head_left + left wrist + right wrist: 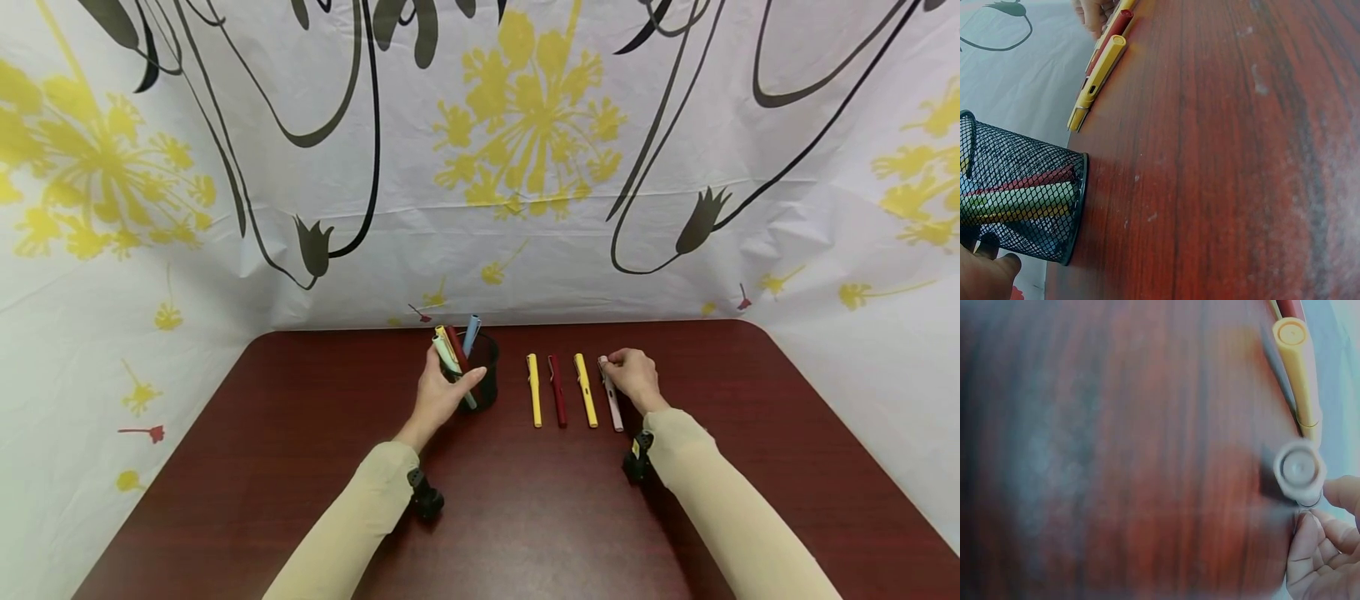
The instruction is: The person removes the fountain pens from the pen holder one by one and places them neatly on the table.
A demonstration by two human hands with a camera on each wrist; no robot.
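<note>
My left hand (437, 398) holds a black mesh pen cup (490, 367) from its left side, thumb across the front. In the cup stand a mint green pen (444, 353), a dark red pen (457, 347), a light blue pen (471, 333) and a yellow one. With thumb and fingertips my right hand (637, 379) pinches the upper, clip end of a pale pink pen (613, 407). This pen is rightmost in a row, beside a yellow pen (587, 392), a dark red pen (558, 392) and another yellow pen (534, 392). The right wrist view shows the pale pen's round end (1299, 467) close up.
The dark red-brown wooden table (525, 517) has rounded far corners. A white sheet (420, 183) with yellow and grey flower prints hangs right behind its far edge and along both sides. Small black cameras sit at the left wrist (426, 497) and right wrist (637, 458).
</note>
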